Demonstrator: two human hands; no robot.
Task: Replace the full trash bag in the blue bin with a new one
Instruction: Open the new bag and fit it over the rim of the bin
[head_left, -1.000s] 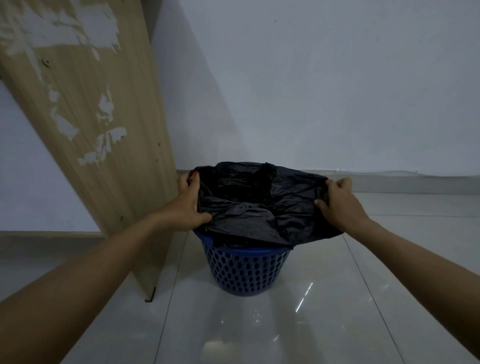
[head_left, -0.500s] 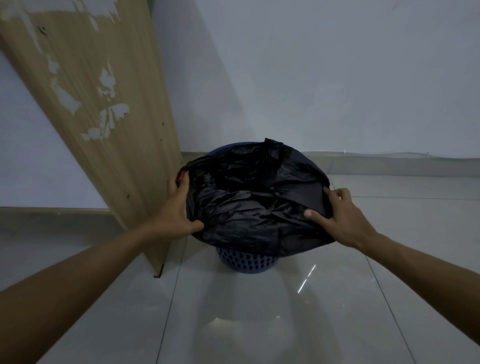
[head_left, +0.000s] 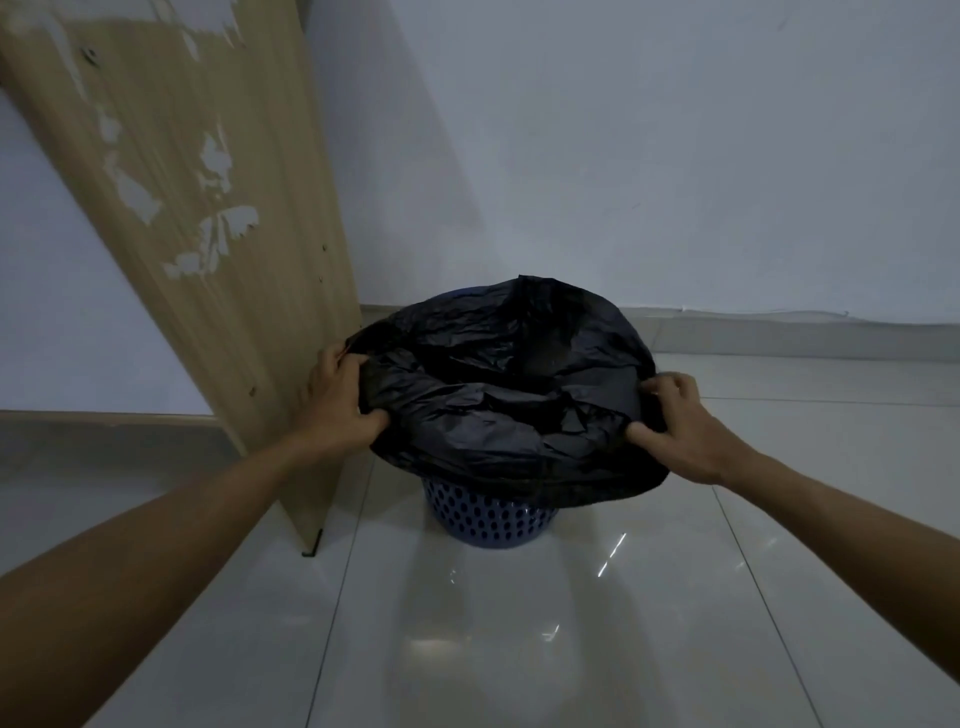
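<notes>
Now left hand (head_left: 340, 400) and right hand (head_left: 685, 428) each clench the black bag (head_left: 498, 395), mouth upward, over the upright blue bin (head_left: 488, 517).

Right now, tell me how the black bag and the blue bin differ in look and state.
The black bag is soft, crinkled film; the blue bin is rigid, with a perforated wall. The bag is held in the grip of the left hand and right hand; the bin stands untouched on the floor. The bag is draped over the bin, hiding most of it. Both are dark.
</notes>
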